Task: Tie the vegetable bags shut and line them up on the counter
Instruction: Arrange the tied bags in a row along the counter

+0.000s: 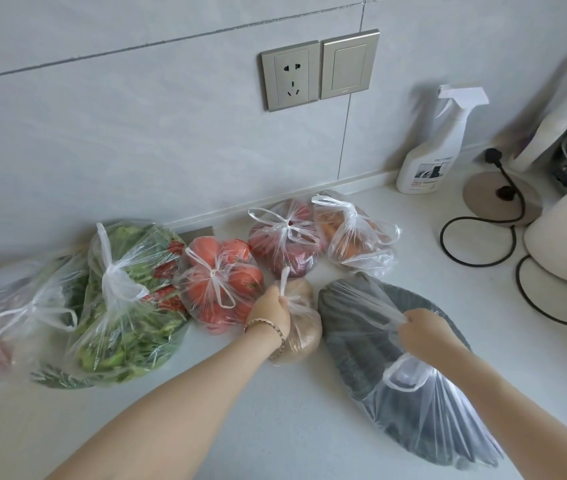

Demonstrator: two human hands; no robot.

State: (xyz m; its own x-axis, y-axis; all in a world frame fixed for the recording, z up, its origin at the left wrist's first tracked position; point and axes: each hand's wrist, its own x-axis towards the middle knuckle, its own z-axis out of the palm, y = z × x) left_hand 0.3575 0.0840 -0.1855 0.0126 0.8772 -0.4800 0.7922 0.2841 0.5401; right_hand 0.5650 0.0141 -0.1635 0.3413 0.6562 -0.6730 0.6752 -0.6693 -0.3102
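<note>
Head view, white counter (275, 427) against a tiled wall.

Left hand (270, 315): fingers clenched on the twisted neck of the potato bag (301, 327), gripping just under its white handle, which sticks up above the fist. Bag body sits on the counter directly right of and below the hand, touching the wrist. A bracelet is on that wrist.

Right hand (426, 332): fingers clenched on one gathered handle of the cucumber bag (396, 375). This bag lies on its side on the counter, mouth not knotted; its second handle loop lies loose on the plastic just below the hand. Dark long vegetables fill it, running toward the near right edge of the counter.

Potato bag and cucumber bag lie side by side, nearly touching.

Row along the back edge, all knotted: tomato bag (221, 282) just left of the left hand; greens bag (129, 299) further left; onion bag (284, 237) behind the potato bag; carrot bag (356, 233) right of it. One more bag at the far left edge, contents blurred.

Back right corner: spray bottle (431, 147), a black cord (476, 233), a white appliance.
</note>
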